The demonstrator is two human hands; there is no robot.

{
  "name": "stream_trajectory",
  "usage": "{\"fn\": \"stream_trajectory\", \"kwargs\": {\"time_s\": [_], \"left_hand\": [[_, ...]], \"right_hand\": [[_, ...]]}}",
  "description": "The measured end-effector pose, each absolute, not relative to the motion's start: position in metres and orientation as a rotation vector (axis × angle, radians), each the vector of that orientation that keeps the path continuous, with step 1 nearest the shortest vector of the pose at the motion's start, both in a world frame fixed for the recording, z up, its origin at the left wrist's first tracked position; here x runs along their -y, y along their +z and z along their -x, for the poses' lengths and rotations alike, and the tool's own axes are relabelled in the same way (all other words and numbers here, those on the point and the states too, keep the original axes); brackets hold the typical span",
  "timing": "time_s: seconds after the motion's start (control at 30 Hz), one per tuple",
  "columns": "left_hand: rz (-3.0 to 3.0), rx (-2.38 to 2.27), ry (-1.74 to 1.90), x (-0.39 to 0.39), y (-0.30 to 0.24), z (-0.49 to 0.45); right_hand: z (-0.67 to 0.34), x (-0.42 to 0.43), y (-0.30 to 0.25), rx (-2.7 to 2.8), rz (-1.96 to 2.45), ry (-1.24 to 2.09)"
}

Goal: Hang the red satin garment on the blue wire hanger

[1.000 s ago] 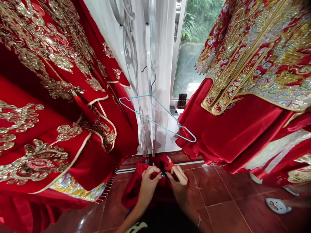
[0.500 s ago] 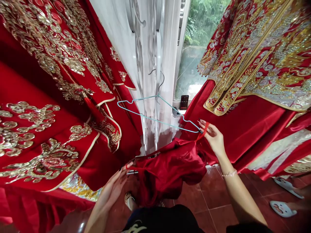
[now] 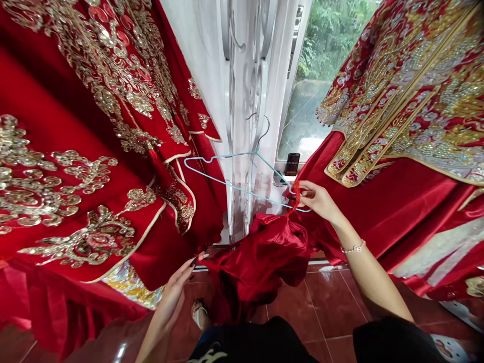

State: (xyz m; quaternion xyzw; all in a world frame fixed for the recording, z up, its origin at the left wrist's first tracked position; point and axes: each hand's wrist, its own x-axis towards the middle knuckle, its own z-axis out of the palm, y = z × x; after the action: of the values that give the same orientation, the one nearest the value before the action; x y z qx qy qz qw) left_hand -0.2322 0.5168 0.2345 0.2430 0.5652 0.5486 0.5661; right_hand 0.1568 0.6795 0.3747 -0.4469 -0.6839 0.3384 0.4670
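Red tiled floor point(image 3: 335, 302) and a white sheer curtain point(image 3: 278, 101) show around a blue wire hanger point(image 3: 242, 191), which hangs between gold-embroidered red robes point(image 3: 86, 227). Right hand point(image 3: 315, 199) sits at the hanger's lower right end, its fingers point(image 3: 304, 189) pinched narrow on a red strap point(image 3: 296, 199) from a crumpled red satin garment point(image 3: 260, 264) bulging below the hanger. Left hand point(image 3: 170, 297), lower left of the hanger, has fingers spread at the garment's thin edge; any grip there cannot be told.

An embroidered robe point(image 3: 75, 151) hangs left, another point(image 3: 397, 126) right — a wire hanger point(image 3: 234, 155) and a satin garment point(image 3: 260, 267) between them, a phone point(image 3: 292, 164) on the far windowsill point(image 3: 282, 177).
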Motion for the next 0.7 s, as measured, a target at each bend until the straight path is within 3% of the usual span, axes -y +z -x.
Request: {"fn": "stream_trajectory", "kwargs": {"time_s": [0.2,0.57,0.7], "left_hand": [[-0.622,-1.278,1.394,-0.523,0.242,0.224],[-0.866,-1.093,1.862,-0.614,0.348,0.242],[-1.005,-1.078,1.844,-0.629,0.381,0.244]], "right_hand": [[-0.168,-0.691,0.401,2.065,1.092,0.811],[-0.211,-0.731,0.422,1.961,1.223,0.851],[-0.220,-0.742,0.422,1.992,1.188,0.876]]}}
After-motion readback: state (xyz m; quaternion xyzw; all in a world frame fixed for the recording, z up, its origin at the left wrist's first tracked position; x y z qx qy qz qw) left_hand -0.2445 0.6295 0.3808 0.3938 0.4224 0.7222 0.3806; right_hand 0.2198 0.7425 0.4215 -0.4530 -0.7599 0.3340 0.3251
